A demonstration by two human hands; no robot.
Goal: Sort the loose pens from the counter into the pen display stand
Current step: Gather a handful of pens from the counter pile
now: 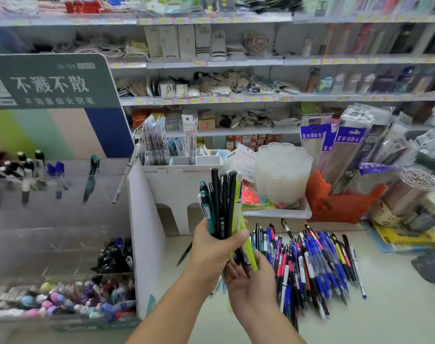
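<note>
Right hand (pixel 255 281) spread, palm up under bundle ends. Left hand (pixel 212 247) just above it, gripping upright pen bundle (pixel 221 204). Loose pens (pixel 308 264) on surface (pixel 390 316) right of both hands. Stand (pixel 62 194) far left

White divider (pixel 147 234) between counter (pixel 385 306), stand (pixel 50 244)

Pale counter (pixel 397 306) carries loose pens (pixel 310 264) beside white stand (pixel 147 219).

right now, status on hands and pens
Left hand grips pen bunch. Right hand open under it. Pen pile on counter. Stand path clear.
</note>
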